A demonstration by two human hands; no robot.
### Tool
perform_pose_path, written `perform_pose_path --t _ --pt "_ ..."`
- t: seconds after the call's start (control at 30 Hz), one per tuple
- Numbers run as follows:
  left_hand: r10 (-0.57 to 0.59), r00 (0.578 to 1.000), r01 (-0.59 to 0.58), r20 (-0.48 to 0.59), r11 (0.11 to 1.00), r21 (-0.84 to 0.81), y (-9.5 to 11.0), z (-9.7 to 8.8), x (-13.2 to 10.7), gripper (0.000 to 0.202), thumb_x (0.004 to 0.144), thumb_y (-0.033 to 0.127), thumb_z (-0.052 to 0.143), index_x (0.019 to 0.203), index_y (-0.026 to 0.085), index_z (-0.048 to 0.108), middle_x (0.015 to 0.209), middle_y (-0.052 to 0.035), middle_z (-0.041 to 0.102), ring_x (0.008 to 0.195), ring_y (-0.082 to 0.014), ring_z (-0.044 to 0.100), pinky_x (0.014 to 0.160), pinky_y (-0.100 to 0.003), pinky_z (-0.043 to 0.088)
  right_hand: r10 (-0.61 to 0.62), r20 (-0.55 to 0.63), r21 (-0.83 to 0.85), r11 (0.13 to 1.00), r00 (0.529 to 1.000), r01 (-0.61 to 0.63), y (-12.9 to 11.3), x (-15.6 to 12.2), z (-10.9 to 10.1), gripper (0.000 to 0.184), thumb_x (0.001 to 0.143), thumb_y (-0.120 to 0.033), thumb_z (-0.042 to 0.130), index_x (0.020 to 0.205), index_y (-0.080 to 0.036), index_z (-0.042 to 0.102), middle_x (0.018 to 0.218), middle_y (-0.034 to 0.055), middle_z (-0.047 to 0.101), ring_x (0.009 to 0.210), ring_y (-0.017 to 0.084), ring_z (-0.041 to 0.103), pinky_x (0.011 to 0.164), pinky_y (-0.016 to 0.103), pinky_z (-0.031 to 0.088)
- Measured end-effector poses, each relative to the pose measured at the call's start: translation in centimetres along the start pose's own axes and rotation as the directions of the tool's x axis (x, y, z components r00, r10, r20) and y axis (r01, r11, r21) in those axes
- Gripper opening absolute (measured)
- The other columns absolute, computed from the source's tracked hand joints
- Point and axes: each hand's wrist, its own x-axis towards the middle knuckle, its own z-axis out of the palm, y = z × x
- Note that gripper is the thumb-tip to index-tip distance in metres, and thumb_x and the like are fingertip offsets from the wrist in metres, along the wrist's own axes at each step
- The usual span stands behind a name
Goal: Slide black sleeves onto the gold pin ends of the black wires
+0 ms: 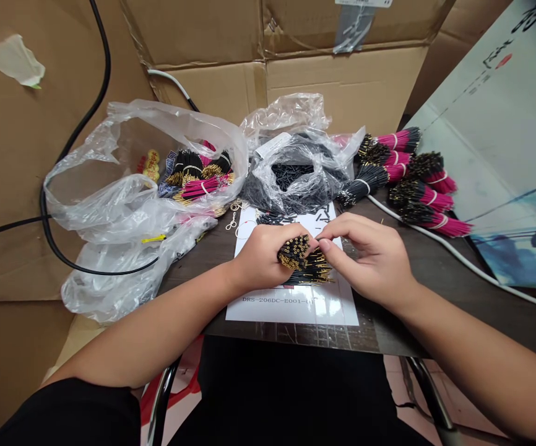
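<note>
My left hand [256, 257] is wrapped round a bundle of thin black wires [294, 252], their round gold-coloured ends facing me. Beside it, my right hand [377, 263] pinches a small dark piece between thumb and forefinger, close to the left thumb; I cannot make out whether it is a wire end or a sleeve. Under my hands, loose black wires with gold tips [318, 271] lie on a printed white sheet [291, 311]. Small black pieces [272, 218] are scattered at the sheet's far edge.
Behind the sheet stands a clear bag [268, 192] full of small black pieces. Tied pink-and-black bundles [428, 197] lie at right, near a white cable [463, 254]. At left, another plastic bag [110, 204] holds more bundles; a black cable [47, 217] hangs across it. Cardboard [342, 87] walls the back.
</note>
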Motion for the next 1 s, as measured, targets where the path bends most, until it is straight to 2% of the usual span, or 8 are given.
perform_pose_path --t 0.13,0.4,0.57,0.67,0.8,0.9,1.0 --pt "0.0 1.0 0.0 0.001 1.0 0.013 -0.14 0.12 -0.11 0.008 0.084 0.021 0.056 0.084 0.014 0.06 0.075 0.0001 0.064 0.065 -0.0059 0.058 0.063 -0.016 0.042 0.002 0.004 0.002 1.0 1.0 -0.002 0.01 0.03 0.05 0.008 0.08 -0.011 0.061 0.084 -0.017 0.064 0.078 0.002 0.063 0.072 0.012 0.058 0.066 0.029 0.048" --pt "0.01 1.0 -0.01 -0.016 0.999 0.034 -0.12 0.01 -0.1 0.01 0.085 0.022 0.054 0.08 0.014 0.058 0.071 0.0 0.063 0.063 -0.0062 0.056 0.061 -0.017 0.041 -0.034 0.015 -0.032 0.999 0.999 0.034 0.09 -0.08 -0.04 0.014 0.082 -0.011 0.06 0.093 -0.019 0.066 0.083 0.0024 0.065 0.076 0.013 0.059 0.07 0.029 0.049" --pt "-0.009 1.0 0.009 -0.012 1.0 0.017 -0.09 0.16 -0.14 0.005 0.083 0.017 0.054 0.083 0.015 0.059 0.076 0.0004 0.064 0.068 -0.0062 0.059 0.064 -0.016 0.042 -0.023 -0.091 -0.026 0.999 0.996 0.02 -0.19 -0.31 -0.11 0.011 0.079 -0.009 0.062 0.085 -0.019 0.064 0.079 0.0023 0.064 0.072 0.013 0.058 0.067 0.03 0.048" --pt "-0.021 1.0 0.021 -0.019 0.999 0.026 0.1 0.24 -0.08 0.008 0.085 0.02 0.054 0.082 0.015 0.058 0.073 0.0011 0.063 0.064 -0.0054 0.058 0.062 -0.016 0.041 -0.029 -0.138 -0.036 0.999 0.99 0.024 -0.39 -0.36 -0.16 0.012 0.078 -0.009 0.063 0.085 -0.019 0.063 0.08 0.0024 0.064 0.073 0.014 0.058 0.067 0.031 0.049" --pt "-0.014 0.999 0.015 -0.034 0.999 0.036 0.27 0.3 -0.01 0.01 0.087 0.022 0.053 0.083 0.014 0.058 0.072 0.001 0.063 0.063 -0.0049 0.057 0.061 -0.015 0.041 -0.031 -0.088 -0.077 0.997 0.996 0.024 -0.45 -0.17 -0.14 0.015 0.079 -0.012 0.063 0.092 -0.019 0.064 0.083 0.0031 0.065 0.076 0.015 0.059 0.069 0.031 0.049" --pt "-0.014 0.999 0.015 -0.042 0.999 0.034 0.2 0.33 -0.04 0.008 0.086 0.02 0.054 0.083 0.014 0.058 0.072 0.001 0.063 0.064 -0.0051 0.058 0.061 -0.015 0.041 -0.035 -0.03 -0.059 0.998 0.999 0.033 -0.37 -0.05 -0.02 0.012 0.081 -0.011 0.061 0.09 -0.019 0.064 0.082 0.003 0.065 0.076 0.014 0.059 0.07 0.03 0.049" --pt "-0.014 0.999 0.015 -0.036 0.999 0.031 0.12 0.37 -0.11 0.007 0.085 0.02 0.054 0.083 0.015 0.058 0.073 0.001 0.063 0.065 -0.0056 0.058 0.062 -0.015 0.042 -0.035 -0.044 -0.055 0.998 0.998 0.033 -0.36 -0.07 0.11 0.011 0.081 -0.01 0.06 0.087 -0.018 0.064 0.081 0.0028 0.064 0.075 0.013 0.059 0.069 0.03 0.049"
